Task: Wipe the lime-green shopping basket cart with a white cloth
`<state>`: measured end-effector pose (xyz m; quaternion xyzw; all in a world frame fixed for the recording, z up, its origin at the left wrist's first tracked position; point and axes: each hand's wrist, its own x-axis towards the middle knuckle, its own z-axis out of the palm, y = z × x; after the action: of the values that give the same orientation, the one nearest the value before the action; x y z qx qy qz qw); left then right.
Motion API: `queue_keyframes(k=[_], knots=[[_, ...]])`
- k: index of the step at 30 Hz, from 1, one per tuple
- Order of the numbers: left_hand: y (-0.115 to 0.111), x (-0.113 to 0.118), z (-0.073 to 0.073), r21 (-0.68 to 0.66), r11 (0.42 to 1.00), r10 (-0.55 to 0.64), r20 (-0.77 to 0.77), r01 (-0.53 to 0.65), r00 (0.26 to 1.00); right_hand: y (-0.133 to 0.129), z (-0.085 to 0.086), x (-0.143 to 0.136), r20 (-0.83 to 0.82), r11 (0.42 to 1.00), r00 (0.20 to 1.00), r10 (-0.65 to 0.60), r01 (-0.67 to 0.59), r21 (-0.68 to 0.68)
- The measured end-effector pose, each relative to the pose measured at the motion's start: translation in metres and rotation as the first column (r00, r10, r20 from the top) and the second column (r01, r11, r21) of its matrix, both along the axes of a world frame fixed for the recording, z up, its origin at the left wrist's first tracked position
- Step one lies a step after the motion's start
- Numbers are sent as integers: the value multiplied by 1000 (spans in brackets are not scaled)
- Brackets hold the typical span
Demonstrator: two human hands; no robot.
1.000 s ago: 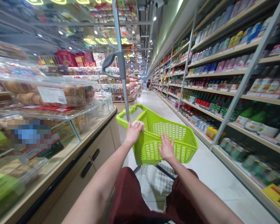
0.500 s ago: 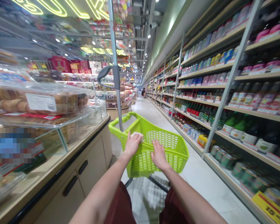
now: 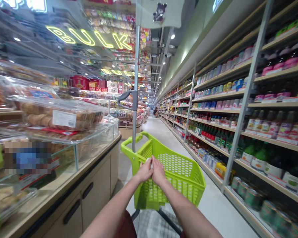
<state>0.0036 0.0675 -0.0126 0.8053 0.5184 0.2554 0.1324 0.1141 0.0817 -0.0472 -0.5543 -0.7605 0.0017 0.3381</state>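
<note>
A lime-green shopping cart basket (image 3: 181, 162) with perforated walls stands in front of me. My left hand (image 3: 145, 170) and my right hand (image 3: 158, 170) meet above its near rim, the fingers curled together. A small white wad (image 3: 149, 159), like crumpled tissue, shows between the fingertips; most of it is hidden. Both hands are closed around it. Whether they also rest on the rim, I cannot tell. To the left rises the cart's grey pole (image 3: 134, 122), carrying a grey hook-shaped holder (image 3: 127, 100).
A wooden display counter (image 3: 96, 178) with glass edges runs along the left, piled with clear boxes of baked goods (image 3: 62, 115). Tall shelves (image 3: 211, 138) of bottles and cans line the right. Between them the pale aisle floor (image 3: 151, 127) leads ahead to a crouching person (image 3: 155, 111).
My right hand has moved left from the basket rim to join my left hand at the white wad, and its spread fingers have closed. The view has tilted up slightly.
</note>
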Motion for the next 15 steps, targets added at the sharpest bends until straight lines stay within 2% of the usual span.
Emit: queue_keyframes(k=[3, 5, 9, 13, 15], knots=[[2, -14, 6, 105, 992, 86, -142, -72, 986, 8, -8, 3, 25, 999, 1000, 1, -2, 49], [4, -24, 9, 202, 972, 176, -284, -121, 942, 10, -13, 19, 31, 997, 999, 23, -26, 73], [11, -40, 9, 289, 946, 269, -463, -143, 844, 6, -23, 85, -7, 997, 998, -60, 60, 58], [11, -41, 2, 316, 937, 294, -477, -151, 828, -9, -33, 162, 53, 966, 968, -247, 242, 88], [10, -38, 0, 319, 932, 314, -476, -171, 822, -17, -40, 178, 71, 947, 948, -310, 301, 114]])
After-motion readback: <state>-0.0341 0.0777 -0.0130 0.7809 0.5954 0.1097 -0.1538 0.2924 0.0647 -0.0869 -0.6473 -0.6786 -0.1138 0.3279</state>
